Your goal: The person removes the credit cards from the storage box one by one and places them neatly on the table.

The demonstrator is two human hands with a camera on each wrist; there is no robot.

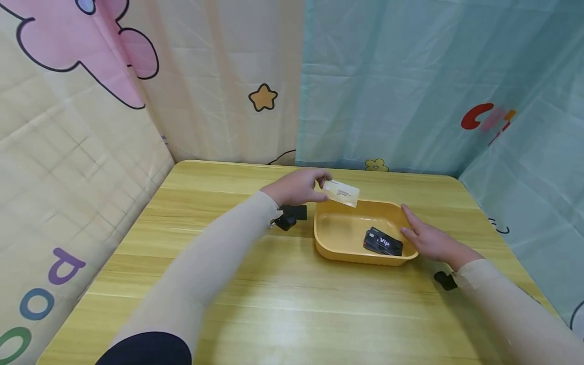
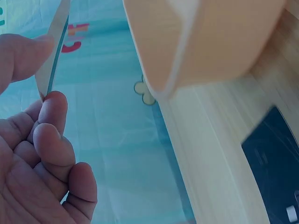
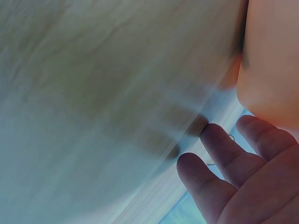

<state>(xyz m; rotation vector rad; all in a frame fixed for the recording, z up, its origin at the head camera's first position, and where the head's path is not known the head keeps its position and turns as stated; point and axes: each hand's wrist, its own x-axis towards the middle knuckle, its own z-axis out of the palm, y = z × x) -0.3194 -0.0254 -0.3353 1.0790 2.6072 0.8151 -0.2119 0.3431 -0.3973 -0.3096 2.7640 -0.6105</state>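
Note:
My left hand (image 1: 301, 185) pinches a pale cream card (image 1: 342, 193) between thumb and fingers, above the back left rim of a yellow plastic basket (image 1: 337, 253). In the left wrist view the card (image 2: 55, 46) shows nearly edge-on, with a teal edge. Several black cards (image 1: 383, 243), the top one marked "VIP", lie overlapped inside the basket toward its right. My right hand (image 1: 431, 238) holds the basket's right wall, thumb at the inner side and fingers outside. In the right wrist view three fingers (image 3: 224, 154) stretch beside the basket's outer side; the thumb is hidden.
A dark card (image 2: 275, 163) lies on the wooden table (image 1: 292, 304) left of the basket, below my left wrist. A small black device (image 1: 286, 220) is on that wrist, another (image 1: 444, 280) on the right. Printed curtains (image 1: 410, 91) hang behind and beside the table.

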